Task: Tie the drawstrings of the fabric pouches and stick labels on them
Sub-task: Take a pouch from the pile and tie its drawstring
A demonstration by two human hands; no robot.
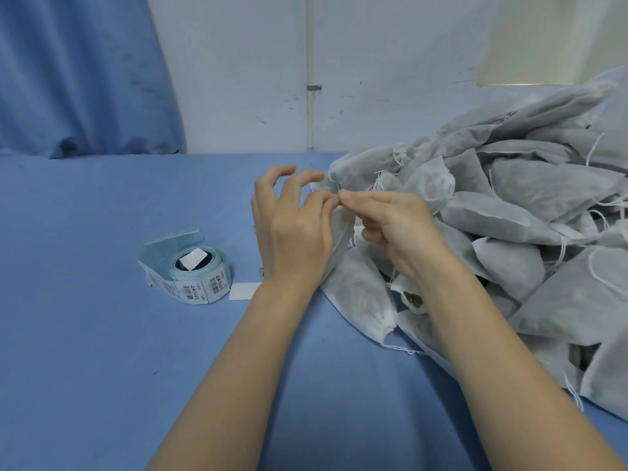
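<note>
My left hand (292, 229) and my right hand (397, 229) meet fingertip to fingertip at the centre, pinching the thin white drawstring at the neck of a grey-white fabric pouch (341, 232) that hangs between them. My left thumb and forefinger pinch while the other fingers spread upward. My right hand's fingers are curled round the string. The string itself is mostly hidden by the fingers. A roll of barcode labels (197, 270) lies on the blue cloth to the left of my left wrist. A single loose white label (243, 291) lies beside the roll.
A large heap of grey-white pouches (530, 232) with loose strings fills the right side. One pouch (360, 300) lies below my hands. The blue-covered table (102, 351) stretches left and forward. A white wall and a blue curtain (78, 73) stand behind.
</note>
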